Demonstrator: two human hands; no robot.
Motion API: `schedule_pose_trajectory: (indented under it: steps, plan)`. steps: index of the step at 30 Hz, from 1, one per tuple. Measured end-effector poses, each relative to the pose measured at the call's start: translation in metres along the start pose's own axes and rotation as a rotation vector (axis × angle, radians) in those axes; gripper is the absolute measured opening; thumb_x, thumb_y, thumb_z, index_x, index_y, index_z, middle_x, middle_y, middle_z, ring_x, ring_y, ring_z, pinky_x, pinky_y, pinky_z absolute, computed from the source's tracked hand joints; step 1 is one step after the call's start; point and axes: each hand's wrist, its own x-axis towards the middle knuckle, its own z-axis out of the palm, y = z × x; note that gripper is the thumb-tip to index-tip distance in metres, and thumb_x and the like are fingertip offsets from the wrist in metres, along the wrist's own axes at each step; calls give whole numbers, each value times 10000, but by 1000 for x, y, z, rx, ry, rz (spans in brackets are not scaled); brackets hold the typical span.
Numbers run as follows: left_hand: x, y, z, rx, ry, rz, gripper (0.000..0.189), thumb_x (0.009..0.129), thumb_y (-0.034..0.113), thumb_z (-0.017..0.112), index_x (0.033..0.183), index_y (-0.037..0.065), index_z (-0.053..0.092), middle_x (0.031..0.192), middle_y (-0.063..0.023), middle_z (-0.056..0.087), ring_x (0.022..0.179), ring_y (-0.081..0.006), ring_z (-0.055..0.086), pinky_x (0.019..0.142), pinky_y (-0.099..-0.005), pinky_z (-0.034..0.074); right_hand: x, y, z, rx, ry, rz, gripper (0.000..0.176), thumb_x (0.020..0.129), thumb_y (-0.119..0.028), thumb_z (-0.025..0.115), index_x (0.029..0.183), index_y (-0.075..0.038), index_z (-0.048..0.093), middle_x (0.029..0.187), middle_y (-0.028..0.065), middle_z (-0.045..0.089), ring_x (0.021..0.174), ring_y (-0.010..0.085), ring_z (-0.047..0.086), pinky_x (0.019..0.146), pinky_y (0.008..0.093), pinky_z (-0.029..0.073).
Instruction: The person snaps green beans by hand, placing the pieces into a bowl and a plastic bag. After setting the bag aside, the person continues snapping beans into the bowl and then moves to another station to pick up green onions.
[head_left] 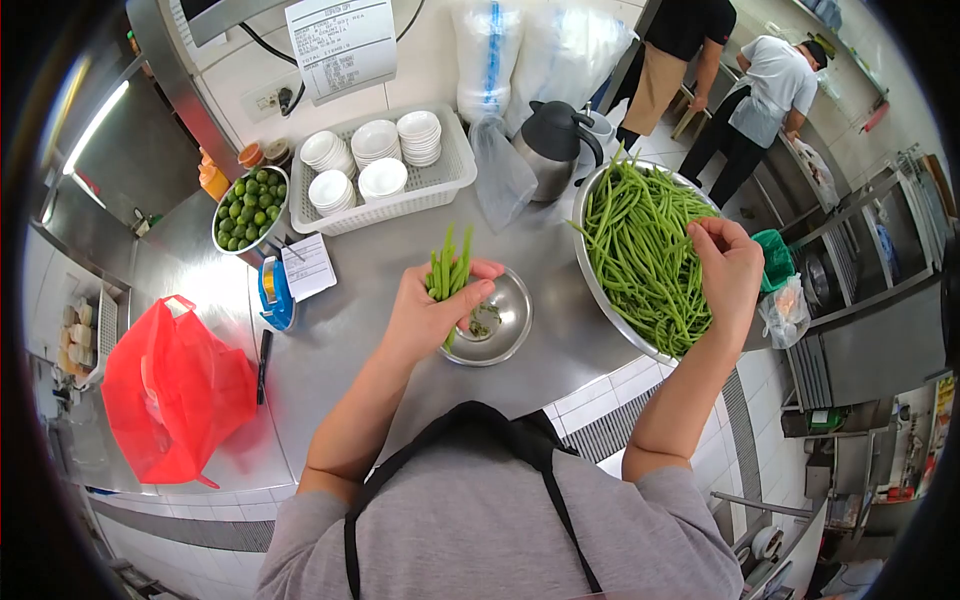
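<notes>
My left hand (425, 310) is closed around a small upright bunch of green beans (450, 262). It is above the left side of a small steel bowl (512, 325), which has a few green scraps at the bottom. A large steel bowl (592, 268) to the right is heaped with long green beans (645, 250). My right hand (728, 265) is at the right rim of this heap, thumb and fingertips pinched together against the beans. What lies between those fingertips is too small to make out.
Behind stand a white basket (455, 170) of stacked small bowls, a container of limes (248, 210) and a thermos jug (553, 150). A red plastic bag (175, 395), a blue tape dispenser (275, 292) and a black pen (264, 367) lie left. Two people work at the back right.
</notes>
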Motion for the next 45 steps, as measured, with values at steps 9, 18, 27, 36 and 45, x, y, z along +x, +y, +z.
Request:
schedule_pose_trajectory:
  steps: [9, 18, 27, 36, 45]
  plan:
    - [2, 17, 20, 365, -26, 327, 275, 771, 120, 676, 1006, -5, 607, 1000, -50, 625, 607, -61, 526, 531, -213, 429, -38, -34, 61, 1056, -744, 260, 66, 761, -10, 650, 817, 14, 626, 717, 66, 629, 590, 102, 590, 546, 201, 479]
    - [-9, -23, -26, 278, -114, -313, 211, 784, 224, 666, 843, 24, 631, 615, 13, 569, 418, -43, 426, 389, -211, 334, -85, -13, 129, 1120, -858, 624, 62, 784, -44, 644, 830, -11, 617, 779, 55, 612, 631, 124, 610, 563, 227, 490]
    - [-22, -17, -43, 267, -176, -417, 186, 792, 213, 663, 832, 32, 643, 627, 5, 586, 413, -39, 421, 371, -200, 311, -89, -32, 110, 366, -627, -717, 166, 679, -29, 659, 841, -59, 639, 816, 48, 556, 740, 221, 562, 629, 315, 467]
    - [-21, -17, -40, 132, -165, -396, 204, 790, 180, 652, 818, -21, 639, 622, -35, 579, 398, -54, 429, 368, -199, 314, -112, -23, 122, 568, -658, -444, 135, 672, -40, 657, 784, -47, 583, 803, 59, 538, 697, 225, 546, 597, 325, 450]
    - [-15, -24, -33, 322, -119, -401, 178, 790, 199, 652, 744, 31, 618, 585, 7, 563, 404, -53, 437, 365, -214, 326, -110, -20, 128, 292, -456, -831, 93, 728, -45, 635, 797, -41, 572, 815, 77, 523, 705, 239, 543, 595, 329, 446]
